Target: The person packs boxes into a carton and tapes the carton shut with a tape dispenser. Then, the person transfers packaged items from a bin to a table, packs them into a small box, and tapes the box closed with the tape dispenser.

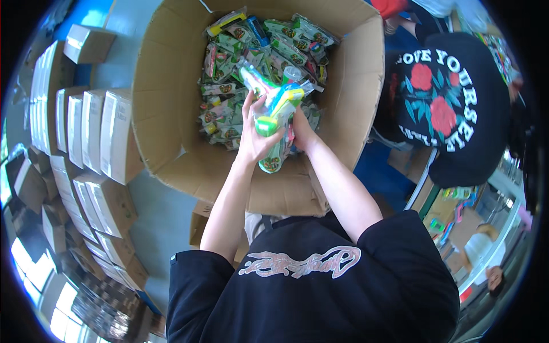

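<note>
Several clear-bagged plastic toys [281,102] in yellow, blue, pink and green are bunched between my hands, above the middle of a big open cardboard box [171,86]. My left hand [251,140] closes round them from the left, thumb across the front below a round green part. On the right side, my right hand [303,134] grips the same bunch, its fingers partly hidden behind it. One green-printed bag [271,162] hangs lowest, under my left hand. Inside the box lies a heap of similar bagged toys [223,88], with green cards and colourful parts.
Stacked cardboard cartons [114,137] line the left side, and a lone carton [88,44] stands farther back. Another open carton [199,223] sits below the box's near edge. At right, a person in a black printed shirt [446,108] is close by, beside a table with small colourful items [437,224].
</note>
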`<action>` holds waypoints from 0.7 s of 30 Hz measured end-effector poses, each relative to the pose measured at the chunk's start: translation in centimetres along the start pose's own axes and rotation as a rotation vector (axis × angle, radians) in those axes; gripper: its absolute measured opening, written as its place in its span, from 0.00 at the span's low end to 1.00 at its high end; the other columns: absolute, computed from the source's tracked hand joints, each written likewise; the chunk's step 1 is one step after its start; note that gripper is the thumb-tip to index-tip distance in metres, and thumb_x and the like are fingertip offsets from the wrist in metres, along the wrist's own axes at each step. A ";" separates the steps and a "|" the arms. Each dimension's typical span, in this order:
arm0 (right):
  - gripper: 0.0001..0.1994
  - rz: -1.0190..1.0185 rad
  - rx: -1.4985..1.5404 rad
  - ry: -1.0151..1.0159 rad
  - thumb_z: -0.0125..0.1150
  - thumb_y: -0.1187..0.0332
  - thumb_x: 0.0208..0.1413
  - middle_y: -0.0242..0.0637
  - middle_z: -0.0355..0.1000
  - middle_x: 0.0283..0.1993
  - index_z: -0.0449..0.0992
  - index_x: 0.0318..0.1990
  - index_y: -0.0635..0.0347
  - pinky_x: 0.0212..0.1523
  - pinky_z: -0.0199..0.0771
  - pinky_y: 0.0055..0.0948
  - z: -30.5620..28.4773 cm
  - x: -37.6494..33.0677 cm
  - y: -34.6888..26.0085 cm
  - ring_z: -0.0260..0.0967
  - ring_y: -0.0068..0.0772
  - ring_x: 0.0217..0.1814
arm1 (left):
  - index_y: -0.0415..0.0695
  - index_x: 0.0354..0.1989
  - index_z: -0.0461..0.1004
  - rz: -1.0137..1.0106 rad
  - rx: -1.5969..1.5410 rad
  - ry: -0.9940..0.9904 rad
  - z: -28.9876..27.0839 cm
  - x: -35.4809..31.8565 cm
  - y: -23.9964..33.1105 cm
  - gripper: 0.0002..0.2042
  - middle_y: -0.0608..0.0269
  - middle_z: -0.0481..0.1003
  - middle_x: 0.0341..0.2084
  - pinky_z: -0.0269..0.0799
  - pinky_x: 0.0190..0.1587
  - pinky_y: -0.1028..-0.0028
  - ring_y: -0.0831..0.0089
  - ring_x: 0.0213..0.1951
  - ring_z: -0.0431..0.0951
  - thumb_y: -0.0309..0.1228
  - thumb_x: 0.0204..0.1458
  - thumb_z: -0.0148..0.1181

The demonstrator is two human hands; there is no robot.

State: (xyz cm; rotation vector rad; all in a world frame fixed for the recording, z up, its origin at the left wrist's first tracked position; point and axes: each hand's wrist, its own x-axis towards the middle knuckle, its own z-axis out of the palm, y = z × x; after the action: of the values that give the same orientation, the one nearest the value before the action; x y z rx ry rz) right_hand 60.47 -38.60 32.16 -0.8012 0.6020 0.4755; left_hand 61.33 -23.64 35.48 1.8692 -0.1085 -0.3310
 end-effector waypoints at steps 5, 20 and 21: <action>0.22 -0.216 0.065 0.045 0.47 0.52 0.66 0.32 0.71 0.56 0.71 0.57 0.56 0.57 0.66 0.29 3.1 -7.6 0.7 0.67 0.25 0.56 | 0.40 0.63 0.59 0.201 0.039 -0.082 -2.0 -4.4 4.3 0.42 0.47 0.53 0.64 0.52 0.69 0.58 0.50 0.68 0.54 0.28 0.34 0.69; 0.23 -0.906 0.442 0.475 0.44 0.49 0.65 0.35 0.72 0.56 0.72 0.55 0.57 0.55 0.69 0.32 -11.2 -38.5 -4.9 0.69 0.27 0.55 | 0.39 0.66 0.57 0.812 0.072 -0.818 21.1 -15.4 28.2 0.44 0.43 0.52 0.63 0.56 0.66 0.57 0.49 0.66 0.55 0.28 0.36 0.70; 0.24 -0.912 0.522 0.556 0.44 0.49 0.66 0.36 0.72 0.56 0.72 0.56 0.58 0.56 0.70 0.33 -13.5 -41.9 -4.4 0.70 0.28 0.56 | 0.38 0.66 0.58 0.854 0.070 -0.905 24.7 -17.2 29.3 0.43 0.43 0.52 0.63 0.58 0.65 0.58 0.48 0.66 0.56 0.28 0.35 0.71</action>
State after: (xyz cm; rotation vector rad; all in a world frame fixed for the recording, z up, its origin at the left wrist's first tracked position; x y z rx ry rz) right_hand 28.11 -58.73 54.56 -0.6130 0.7488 -0.7419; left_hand 40.55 -51.56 59.04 1.4380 -1.4827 -0.5360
